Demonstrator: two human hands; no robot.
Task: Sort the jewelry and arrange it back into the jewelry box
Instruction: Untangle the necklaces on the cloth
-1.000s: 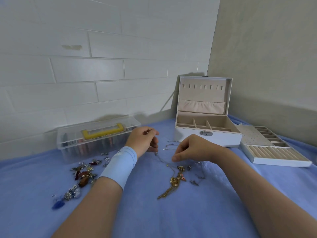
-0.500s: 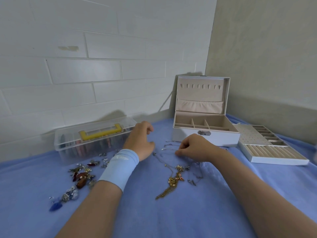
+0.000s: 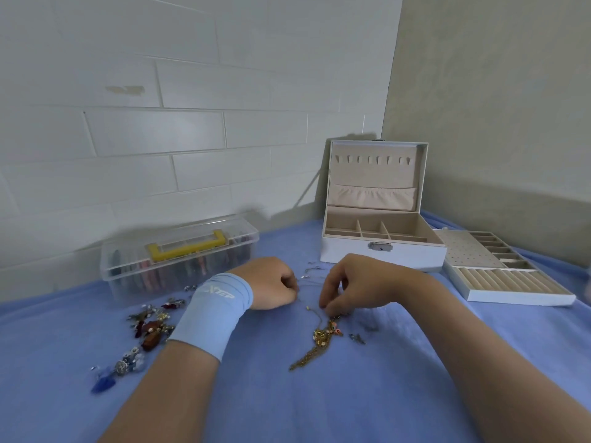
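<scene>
Left hand (image 3: 275,284), blue wristband (image 3: 212,311) on wrist, rests on blue cloth (image 3: 319,404), fingers curled under; can't tell if it holds anything. Right hand (image 3: 361,286) just beside it, fingertips (image 3: 323,304) bent down onto thin chain (image 3: 315,314); grip not clear. Gold necklace (image 3: 319,343) lies just below right fingertips. Pile of pendants (image 3: 150,327) left of wristband. Jewelry box (image 3: 351,255) open behind right hand, its tray (image 3: 511,297) to right. Clear plastic case (image 3: 179,260) behind left hand

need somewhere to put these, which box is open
The white jewelry box, its lid raised; the clear box with the yellow handle is shut.
</scene>
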